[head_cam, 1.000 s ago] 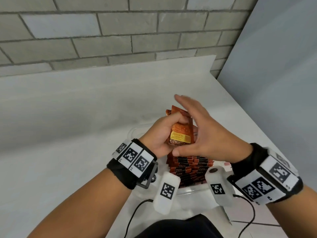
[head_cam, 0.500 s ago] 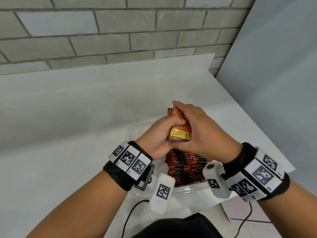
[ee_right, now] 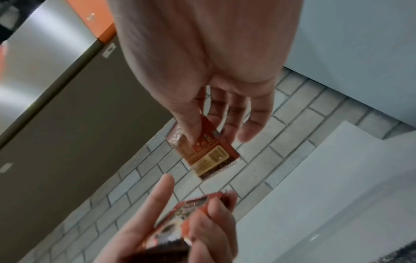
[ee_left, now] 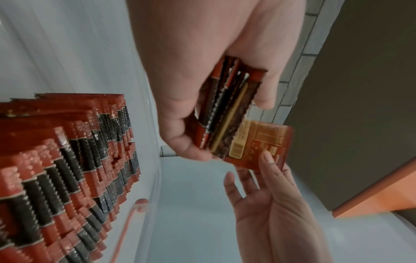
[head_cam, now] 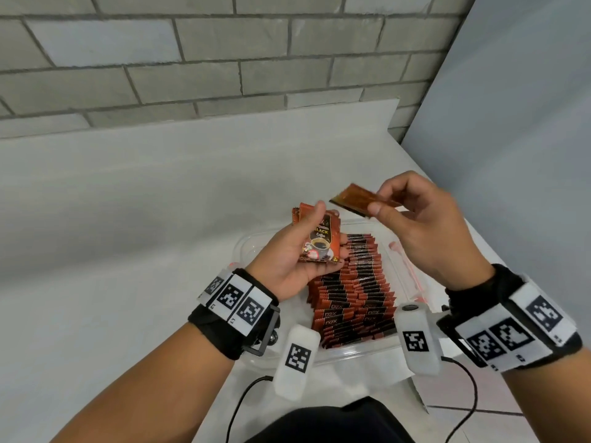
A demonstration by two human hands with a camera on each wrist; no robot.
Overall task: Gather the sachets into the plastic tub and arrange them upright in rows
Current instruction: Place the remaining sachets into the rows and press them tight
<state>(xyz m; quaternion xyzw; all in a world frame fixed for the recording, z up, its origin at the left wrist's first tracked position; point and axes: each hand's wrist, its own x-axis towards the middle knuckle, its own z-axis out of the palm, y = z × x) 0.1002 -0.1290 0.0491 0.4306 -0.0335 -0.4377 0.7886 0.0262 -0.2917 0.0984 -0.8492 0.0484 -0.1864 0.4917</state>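
two packed rows of sachets (head_cam: pixel 351 292) stand upright in the plastic tub (head_cam: pixel 246 247), below both sets of fingers. the left hand (head_cam: pixel 287 260) clutches a small stack of sachets (head_cam: pixel 319 239), thumb across its printed face. the right hand (head_cam: pixel 425 225) pinches a single sachet (head_cam: pixel 358 199) between thumb and fingertips. they look light, thin, floppy and glossy, so probably slippery; best gripped near an edge. red-brown foil, crimped ends.
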